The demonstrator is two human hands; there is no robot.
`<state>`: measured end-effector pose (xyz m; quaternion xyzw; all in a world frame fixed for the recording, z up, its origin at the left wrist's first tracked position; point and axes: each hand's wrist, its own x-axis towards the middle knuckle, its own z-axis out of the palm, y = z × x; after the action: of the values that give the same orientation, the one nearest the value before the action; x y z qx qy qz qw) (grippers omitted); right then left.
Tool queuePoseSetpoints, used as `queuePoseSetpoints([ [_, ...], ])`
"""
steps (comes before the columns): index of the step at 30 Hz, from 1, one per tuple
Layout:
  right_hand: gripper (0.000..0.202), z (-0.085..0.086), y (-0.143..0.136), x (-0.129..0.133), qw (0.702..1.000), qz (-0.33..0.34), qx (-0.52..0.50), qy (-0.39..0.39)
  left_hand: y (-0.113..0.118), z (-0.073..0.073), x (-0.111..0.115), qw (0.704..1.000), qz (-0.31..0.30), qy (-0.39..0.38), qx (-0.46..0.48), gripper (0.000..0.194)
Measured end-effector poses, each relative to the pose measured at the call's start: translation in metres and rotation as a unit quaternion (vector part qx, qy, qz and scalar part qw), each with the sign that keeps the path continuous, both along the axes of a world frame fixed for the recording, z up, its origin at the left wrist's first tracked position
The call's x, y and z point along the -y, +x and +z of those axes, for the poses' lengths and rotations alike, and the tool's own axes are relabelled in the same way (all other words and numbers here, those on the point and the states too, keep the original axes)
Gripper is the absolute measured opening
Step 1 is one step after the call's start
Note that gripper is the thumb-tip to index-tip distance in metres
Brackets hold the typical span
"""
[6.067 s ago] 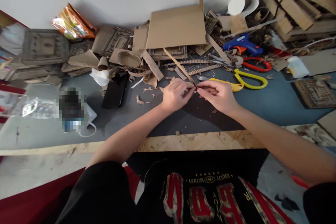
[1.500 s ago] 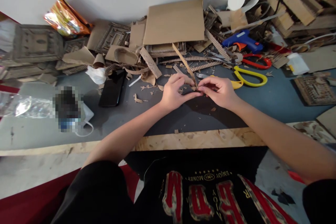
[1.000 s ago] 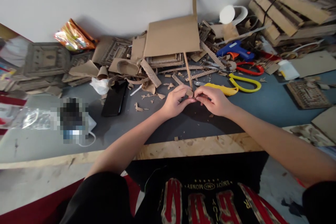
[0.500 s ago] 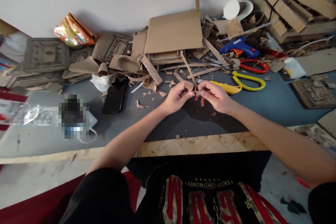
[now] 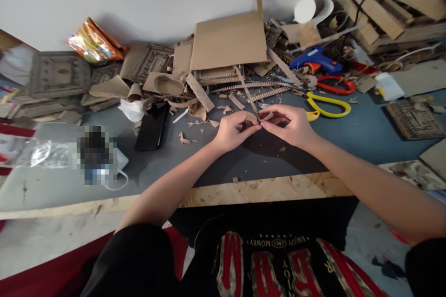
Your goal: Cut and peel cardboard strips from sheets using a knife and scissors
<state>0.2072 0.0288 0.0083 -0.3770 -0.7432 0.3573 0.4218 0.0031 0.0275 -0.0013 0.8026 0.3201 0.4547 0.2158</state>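
A thin strip of corrugated cardboard (image 5: 248, 90) runs from between my hands up toward the cardboard pile, its ridges showing. My left hand (image 5: 234, 129) pinches it near its lower end with thumb and forefinger. Against it, my right hand (image 5: 288, 125) grips the strip's bent end, a short ridged piece showing between thumb and fingers. The fingertips of both hands nearly meet above the grey tabletop (image 5: 223, 167). Just behind my right hand are a yellow tool (image 5: 312, 115), mostly hidden, and yellow-handled scissors (image 5: 331, 107).
A flat cardboard sheet (image 5: 228, 41) rests on the pile behind. To the right are a blue glue gun (image 5: 317, 61), red-handled scissors (image 5: 336, 84) and a white bottle (image 5: 389, 87). A black phone (image 5: 151, 127) and a face mask (image 5: 121, 162) lie left. Cardboard scraps (image 5: 186, 139) are scattered about.
My right hand has turned so its fingers lie flatter along the strip, covering more of the yellow tool. The strip has twisted to show its ridged face, its short bent end now visible.
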Motion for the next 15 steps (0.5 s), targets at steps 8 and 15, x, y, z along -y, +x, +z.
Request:
queuePoseSetpoints([
  [8,0.012,0.0027,-0.0006,0.0035,0.998,-0.022,0.031,0.043,0.002,-0.0069,0.0056,0.99,0.047,0.111,-0.073,0.018],
  [15,0.011,0.0007,0.0,0.0004,0.997,0.01,0.031,0.07,0.0022,-0.0103,0.0028,0.974,0.098,0.178,-0.096,0.02],
])
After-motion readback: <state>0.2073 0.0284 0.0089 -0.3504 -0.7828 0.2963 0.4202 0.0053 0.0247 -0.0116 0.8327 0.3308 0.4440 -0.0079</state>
